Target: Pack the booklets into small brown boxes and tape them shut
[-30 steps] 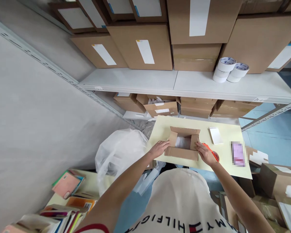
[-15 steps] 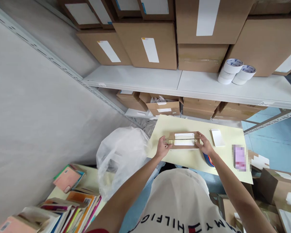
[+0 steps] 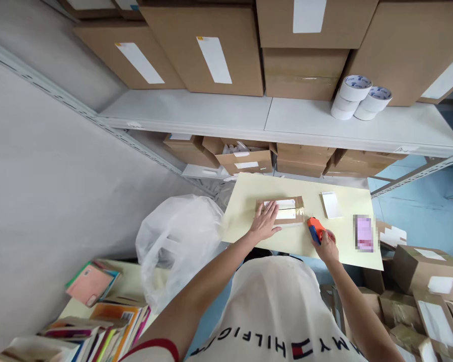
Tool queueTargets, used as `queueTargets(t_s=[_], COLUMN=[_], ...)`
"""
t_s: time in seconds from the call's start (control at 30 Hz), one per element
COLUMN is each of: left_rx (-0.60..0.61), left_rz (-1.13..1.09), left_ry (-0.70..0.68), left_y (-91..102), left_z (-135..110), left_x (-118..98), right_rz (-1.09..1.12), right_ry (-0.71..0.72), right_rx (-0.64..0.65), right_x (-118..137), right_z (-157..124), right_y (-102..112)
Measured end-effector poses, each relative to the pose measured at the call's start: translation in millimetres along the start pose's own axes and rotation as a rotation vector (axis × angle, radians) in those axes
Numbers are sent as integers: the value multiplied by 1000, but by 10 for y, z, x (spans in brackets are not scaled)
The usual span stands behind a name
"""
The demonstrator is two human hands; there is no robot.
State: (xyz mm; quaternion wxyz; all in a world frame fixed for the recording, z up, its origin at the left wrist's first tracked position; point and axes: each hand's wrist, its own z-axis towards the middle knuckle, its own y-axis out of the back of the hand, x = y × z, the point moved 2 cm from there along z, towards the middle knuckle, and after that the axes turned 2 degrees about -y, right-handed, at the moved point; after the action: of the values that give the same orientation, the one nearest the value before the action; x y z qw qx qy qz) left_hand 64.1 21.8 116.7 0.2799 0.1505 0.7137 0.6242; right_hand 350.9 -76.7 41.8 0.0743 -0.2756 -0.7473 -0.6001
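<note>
A small cardboard box (image 3: pixel 299 205) with white labels on its top lies on the pale yellow table (image 3: pixel 245 193). A dark seam runs along its top, with shiny tape at the right end. My left hand (image 3: pixel 265 221) rests flat across the box's left part, fingers spread. My right hand (image 3: pixel 326 247) grips an orange and blue tape dispenser (image 3: pixel 316 229), just right of the box and apart from it. A small white flat box (image 3: pixel 331 205) lies farther right on the table.
A blurred purple item (image 3: pixel 364 233) lies at the table's right. White tape rolls (image 3: pixel 357 88) sit on the shelf (image 3: pixel 226 113) ahead, among large cartons. A white plastic bag (image 3: pixel 181 226) stands left, books (image 3: pixel 121 322) lower left, and stacked cartons (image 3: pixel 426 266) lower right.
My right hand has left the box's right end and picked up the tape dispenser from the table. My left hand has moved from the box's left end onto its top. The view has shifted slightly.
</note>
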Motion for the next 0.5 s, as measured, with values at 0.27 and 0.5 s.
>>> queueTargets(t_s=[0.27, 0.5], left_rx=[-1, 25], left_rz=[-9, -41], left_ry=[20, -73], left_y=[-113, -128], left_z=[80, -137], left_x=[3, -1], right_rz=[183, 652], right_ry=[-38, 177], right_rx=[-40, -187], right_x=[57, 628], right_z=[7, 181], right_y=[185, 1143])
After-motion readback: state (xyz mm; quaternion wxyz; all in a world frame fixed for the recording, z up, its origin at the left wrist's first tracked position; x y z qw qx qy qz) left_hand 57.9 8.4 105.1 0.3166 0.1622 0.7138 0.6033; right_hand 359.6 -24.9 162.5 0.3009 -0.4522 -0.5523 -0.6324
